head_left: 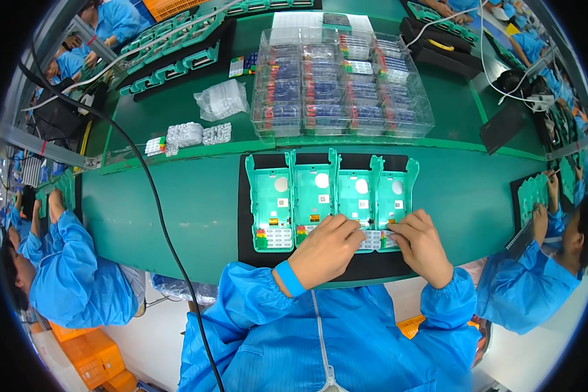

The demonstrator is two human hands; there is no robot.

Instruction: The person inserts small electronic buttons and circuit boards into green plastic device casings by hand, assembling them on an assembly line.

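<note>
Four-sided green plastic housings, several in a row, lie on a black mat (245,243) in front of me. The leftmost housing (268,193) and its neighbour (312,189) carry white rubber keypads (278,238) with red, yellow and green keys at their near ends. My left hand (330,249), wearing a blue wrist strap (289,278), is closed over the near end of the third housing (354,196); its fingertips hide what they pinch. At the rightmost housing (393,196), my right hand (423,248) pinches near the keypad (384,240), covering much of it.
Beyond the housings stands a clear plastic tray (343,127) filled with wrapped parts. Left of it lie a clear bag (222,100) and loose keypads (185,134). A black cable (151,189) hangs across the left side. Co-workers in blue sit at left (78,268) and right (526,281).
</note>
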